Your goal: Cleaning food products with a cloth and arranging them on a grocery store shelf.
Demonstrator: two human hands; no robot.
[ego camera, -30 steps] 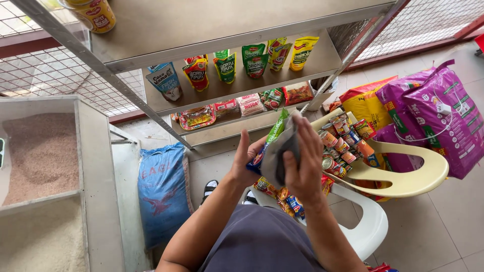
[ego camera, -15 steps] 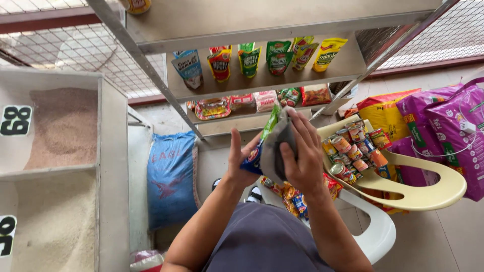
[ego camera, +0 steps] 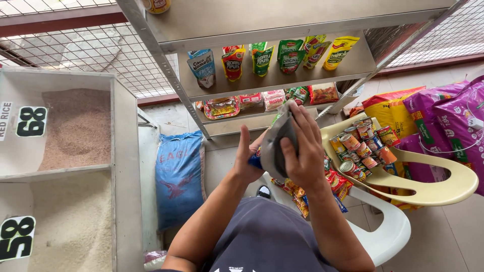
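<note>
Both of my hands hold a stack of flat foil pouches (ego camera: pixel 276 143), silver backs toward me, in front of a metal shelf rack (ego camera: pixel 166 70). My right hand (ego camera: pixel 305 151) wraps over the front of the stack with fingers spread across it. Behind the stack, my left hand (ego camera: pixel 247 158) grips its lower left edge, where a blue corner shows. More colourful packets (ego camera: pixel 302 194) lie on a white plastic chair (ego camera: pixel 388 236) just below my hands.
The rack's middle shelf carries upright sauce pouches (ego camera: pixel 262 58); flat packets (ego camera: pixel 262 103) lie on the lower one. A yellow chair (ego camera: pixel 428 176) holds several cans (ego camera: pixel 360 146). Purple sacks (ego camera: pixel 448 126) stand right, a blue sack (ego camera: pixel 179 176) left, beside two grain bins (ego camera: pixel 75 126).
My view has shifted right and closer to the grain bins. My hands keep hold of the pouch stack, and the right fingers have slid further over its top.
</note>
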